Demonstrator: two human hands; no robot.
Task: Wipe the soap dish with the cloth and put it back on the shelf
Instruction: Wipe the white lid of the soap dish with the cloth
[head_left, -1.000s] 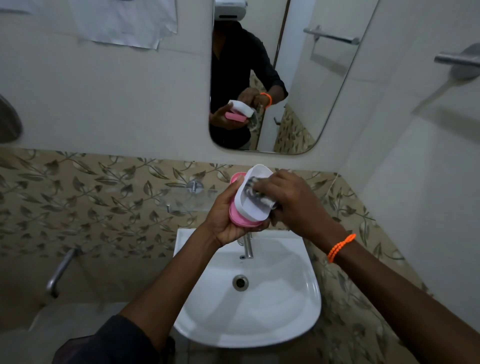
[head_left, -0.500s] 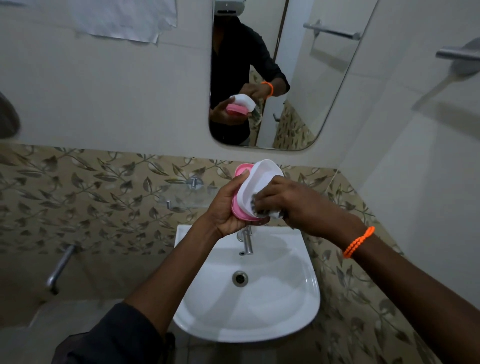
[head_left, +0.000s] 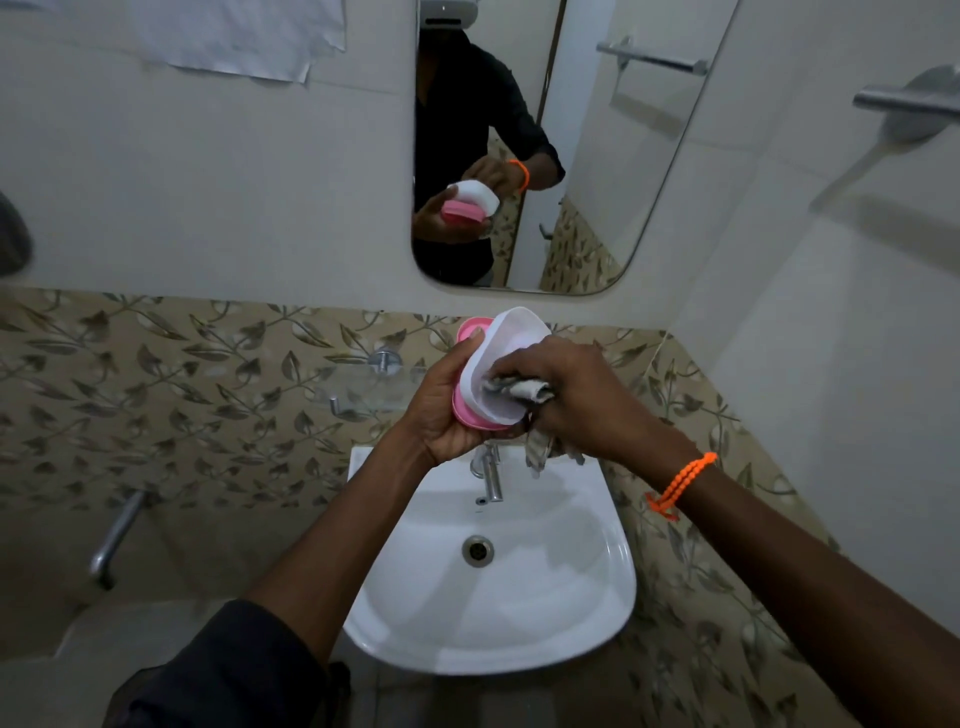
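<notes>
Soap dish (head_left: 501, 358), white tray nested in a pink base, held tilted on edge in the air above the sink (head_left: 571, 613), open side turned toward the right. Gripped from behind and below by the left hand (head_left: 441, 410), thumb and fingers curled round the pink base. Grey cloth (head_left: 519, 389) bunched inside the white tray, pressed there by the right hand (head_left: 576, 395), fingers clenched round it; a loose tail of cloth hanging below that hand, over the tap (head_left: 488, 473). Orange beaded bracelet (head_left: 680, 483) on the right wrist. Behind the hands, a glass shelf (head_left: 363, 389) fixed to the leaf-patterned wall tiles, just left of the dish. Above, a mirror (head_left: 597, 156) reflecting dish and hands. Towel bar (head_left: 904, 101) at upper right.
</notes>
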